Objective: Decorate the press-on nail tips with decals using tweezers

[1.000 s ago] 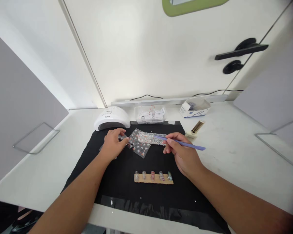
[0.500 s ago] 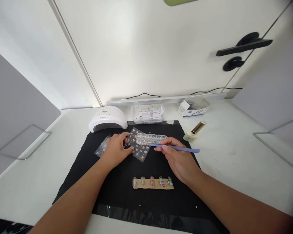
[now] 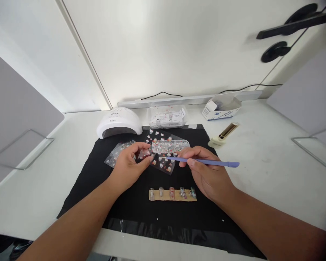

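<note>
My left hand (image 3: 130, 165) pinches the edge of a clear sticker sheet (image 3: 165, 166) with small cartoon cat faces, thumb and forefinger closed at its left side. My right hand (image 3: 206, 170) grips a slim lilac nail art brush (image 3: 217, 162) like a pen. Its fine pale tip is over the sheet, just right of my left thumb. A clear compartment case of small gems (image 3: 171, 145) appears behind the tip, overlapping the sheet in view. Another sticker sheet (image 3: 111, 156) lies partly under my left hand. Nearer to me, a tan strip (image 3: 166, 195) carries several decorated false nails.
A white nail lamp (image 3: 119, 121) stands at the back left of the black mat (image 3: 130, 214). Beside it are a clear tub of packets (image 3: 167, 117) and an open box of alcohol pads (image 3: 222, 110). A gold-capped polish bottle (image 3: 222, 136) leans at the right.
The view has shifted a little. My left hand has drawn its thumb and forefinger closer at the sheet, which has turned slightly. The brush tip has moved off the gem case to over the sheet.
</note>
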Demonstrator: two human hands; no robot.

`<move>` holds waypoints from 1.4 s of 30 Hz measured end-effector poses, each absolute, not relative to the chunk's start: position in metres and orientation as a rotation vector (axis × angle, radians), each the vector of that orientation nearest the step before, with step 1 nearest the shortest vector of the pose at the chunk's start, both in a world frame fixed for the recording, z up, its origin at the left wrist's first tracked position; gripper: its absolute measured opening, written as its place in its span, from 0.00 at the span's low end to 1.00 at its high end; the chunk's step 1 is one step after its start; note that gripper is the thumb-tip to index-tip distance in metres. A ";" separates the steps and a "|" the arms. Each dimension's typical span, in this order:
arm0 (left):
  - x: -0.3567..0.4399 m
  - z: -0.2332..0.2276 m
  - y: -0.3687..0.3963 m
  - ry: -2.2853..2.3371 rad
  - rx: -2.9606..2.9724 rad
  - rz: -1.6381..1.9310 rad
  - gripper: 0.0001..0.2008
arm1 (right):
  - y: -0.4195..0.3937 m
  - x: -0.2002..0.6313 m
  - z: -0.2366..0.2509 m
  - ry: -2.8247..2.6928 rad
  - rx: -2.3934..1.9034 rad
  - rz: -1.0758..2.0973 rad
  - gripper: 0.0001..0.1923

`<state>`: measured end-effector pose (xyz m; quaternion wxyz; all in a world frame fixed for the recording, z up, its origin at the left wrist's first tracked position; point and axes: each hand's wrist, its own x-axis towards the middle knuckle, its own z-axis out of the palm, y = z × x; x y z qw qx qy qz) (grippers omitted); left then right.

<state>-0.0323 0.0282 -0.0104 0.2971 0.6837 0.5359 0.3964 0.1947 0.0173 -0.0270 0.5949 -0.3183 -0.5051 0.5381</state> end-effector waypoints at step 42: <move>-0.035 -0.001 0.004 0.782 1.818 1.132 0.20 | -0.001 0.195 -0.014 -1.402 -0.411 1.061 0.10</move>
